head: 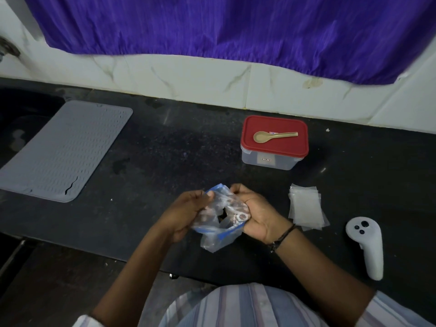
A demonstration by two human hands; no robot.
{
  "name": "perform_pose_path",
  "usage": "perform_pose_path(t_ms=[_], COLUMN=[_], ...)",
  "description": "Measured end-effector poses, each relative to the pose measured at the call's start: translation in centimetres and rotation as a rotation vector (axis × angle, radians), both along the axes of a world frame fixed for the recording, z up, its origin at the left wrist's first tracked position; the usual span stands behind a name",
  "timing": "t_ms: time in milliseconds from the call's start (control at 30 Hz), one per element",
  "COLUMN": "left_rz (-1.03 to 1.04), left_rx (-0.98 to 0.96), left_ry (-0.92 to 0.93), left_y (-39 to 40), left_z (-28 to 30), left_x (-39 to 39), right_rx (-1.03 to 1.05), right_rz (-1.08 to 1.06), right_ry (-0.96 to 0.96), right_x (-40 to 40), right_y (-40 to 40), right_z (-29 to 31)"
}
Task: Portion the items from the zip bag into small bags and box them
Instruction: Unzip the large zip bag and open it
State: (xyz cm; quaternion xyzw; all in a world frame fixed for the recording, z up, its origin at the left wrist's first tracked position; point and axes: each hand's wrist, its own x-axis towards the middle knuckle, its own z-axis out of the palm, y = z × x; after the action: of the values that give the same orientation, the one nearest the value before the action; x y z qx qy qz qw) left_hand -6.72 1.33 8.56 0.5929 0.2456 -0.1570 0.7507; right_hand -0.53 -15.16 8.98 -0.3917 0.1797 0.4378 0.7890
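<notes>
I hold a clear zip bag [218, 234] with blue seal strips above the black counter's front edge. My left hand [182, 214] pinches its left side and my right hand [256, 213] grips its right side. Small dark and metallic pieces show through the plastic. A stack of small clear bags [306, 210] lies on the counter to the right of my right hand. Farther back stands a clear box [271, 160] with a red lid [274, 147]. A tan spoon [273, 136] lies on that lid.
A grey ribbed mat [63, 149] lies at the left of the black counter [165, 149]. A white handheld controller [368, 244] lies at the right near the front edge. White tiles and a purple curtain [224, 27] back the counter.
</notes>
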Motion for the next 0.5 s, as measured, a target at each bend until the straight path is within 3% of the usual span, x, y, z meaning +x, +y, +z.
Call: perform_pose_path(t_ms=[167,267,400,467,500], left_rz=[0.273,0.281,0.278,0.269,0.246], left_rx=[-0.319,-0.542,-0.712,-0.747,-0.746], left_ry=[0.13,0.165,0.094,0.035,-0.01], left_y=[-1.7,-1.8,-2.2,-2.7,-2.8], left_z=[0.0,-0.1,-0.5,-0.6,-0.8], left_x=[1.0,1.0,0.7,0.3,0.2], right_rx=[-0.331,-0.7,-1.19,-1.398,-1.378], right_rz=[0.103,0.266,0.279,0.309,0.297], right_ry=[-0.591,-1.111,-1.655,-1.738,-1.652], right_x=[-0.6,-1.2,-2.0,-2.0,-1.9], right_y=[-0.7,-1.0,-0.4,-0.3,-0.3], right_z=[-0.6,-1.8,-2.6,-2.9,-2.7])
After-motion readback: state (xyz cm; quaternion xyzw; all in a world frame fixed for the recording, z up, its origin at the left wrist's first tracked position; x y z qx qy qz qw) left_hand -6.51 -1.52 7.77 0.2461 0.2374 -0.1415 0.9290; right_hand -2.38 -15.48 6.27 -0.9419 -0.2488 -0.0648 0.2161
